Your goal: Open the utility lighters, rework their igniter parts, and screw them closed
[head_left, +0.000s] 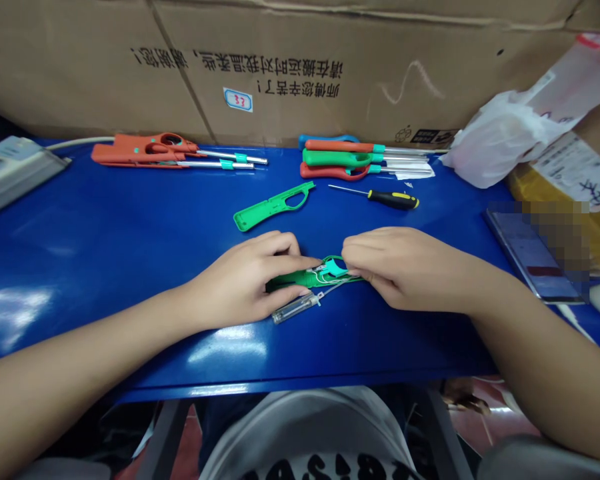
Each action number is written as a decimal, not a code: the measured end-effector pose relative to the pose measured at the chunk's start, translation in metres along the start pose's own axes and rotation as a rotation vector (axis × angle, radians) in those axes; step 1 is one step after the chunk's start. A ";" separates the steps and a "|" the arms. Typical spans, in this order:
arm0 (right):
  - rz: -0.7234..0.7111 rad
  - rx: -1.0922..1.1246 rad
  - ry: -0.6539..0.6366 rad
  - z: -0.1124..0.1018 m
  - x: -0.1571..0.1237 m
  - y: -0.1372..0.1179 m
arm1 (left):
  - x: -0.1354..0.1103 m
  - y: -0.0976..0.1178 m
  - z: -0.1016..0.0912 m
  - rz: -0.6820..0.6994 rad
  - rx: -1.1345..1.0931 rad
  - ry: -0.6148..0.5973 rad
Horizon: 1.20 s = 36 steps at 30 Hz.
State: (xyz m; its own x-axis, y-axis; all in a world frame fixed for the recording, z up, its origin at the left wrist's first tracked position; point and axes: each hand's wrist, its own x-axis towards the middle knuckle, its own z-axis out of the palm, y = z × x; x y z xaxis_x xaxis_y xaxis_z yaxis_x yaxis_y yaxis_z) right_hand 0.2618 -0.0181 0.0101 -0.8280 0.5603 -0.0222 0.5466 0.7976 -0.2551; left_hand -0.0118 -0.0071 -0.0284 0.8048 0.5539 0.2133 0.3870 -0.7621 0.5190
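My left hand [245,280] and my right hand [400,267] meet over a green utility lighter body [295,280], and both hold it at the middle of the blue table. Thin wires and a teal clip [335,268] sit on the open body, partly hidden by my fingers. Its metal nozzle tube [295,309] points down and left, below my left fingers. A loose green lighter shell half [273,207] lies just beyond my hands, apart from them. To its right is a black-and-yellow screwdriver [393,199].
Along the back of the blue table [130,220] lie orange utility lighters [145,151] and a stack of green, orange and blue ones [340,159]. A power strip [10,170] sits at the left, a white plastic bag [495,143] at back right, and a dark tablet [530,253] at right. Cardboard [280,67] forms the back wall.
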 end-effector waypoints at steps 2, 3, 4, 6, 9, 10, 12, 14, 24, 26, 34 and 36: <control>0.008 0.005 -0.006 0.000 0.000 0.000 | 0.000 0.000 0.000 0.002 -0.010 -0.001; 0.015 0.005 -0.012 0.000 0.001 0.000 | 0.000 0.000 0.000 0.001 -0.015 -0.002; 0.022 0.005 -0.018 0.000 0.001 0.000 | -0.001 0.000 0.000 0.001 -0.021 -0.001; 0.036 0.003 -0.029 -0.001 0.001 0.000 | -0.001 0.000 0.000 -0.003 -0.028 0.003; 0.049 -0.002 -0.039 -0.001 0.001 0.000 | 0.000 0.000 0.001 -0.005 -0.032 0.011; 0.049 -0.002 -0.043 -0.001 0.000 -0.001 | 0.000 0.000 0.001 -0.006 -0.034 0.012; 0.045 -0.002 -0.046 -0.001 0.000 -0.001 | 0.000 0.000 0.001 -0.007 -0.041 0.012; 0.039 0.005 -0.050 0.000 0.000 -0.001 | 0.000 0.000 0.001 -0.011 -0.047 0.010; 0.090 0.014 -0.125 0.002 0.002 -0.001 | 0.000 -0.001 0.001 -0.007 -0.060 0.006; 0.073 0.014 -0.119 0.002 0.002 -0.001 | 0.000 -0.001 0.002 -0.013 -0.060 0.011; 0.002 -0.039 -0.029 0.004 0.000 0.001 | 0.001 0.000 0.001 -0.045 -0.079 0.011; -0.007 -0.045 -0.018 0.003 -0.001 0.001 | 0.001 0.000 0.000 -0.049 -0.078 0.009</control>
State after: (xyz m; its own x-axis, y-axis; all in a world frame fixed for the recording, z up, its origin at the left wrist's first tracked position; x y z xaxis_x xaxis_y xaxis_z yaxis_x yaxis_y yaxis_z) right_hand 0.2623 -0.0185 0.0066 -0.8337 0.5509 -0.0376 0.5455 0.8110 -0.2116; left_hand -0.0104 -0.0070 -0.0283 0.7816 0.5930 0.1937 0.3888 -0.7058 0.5921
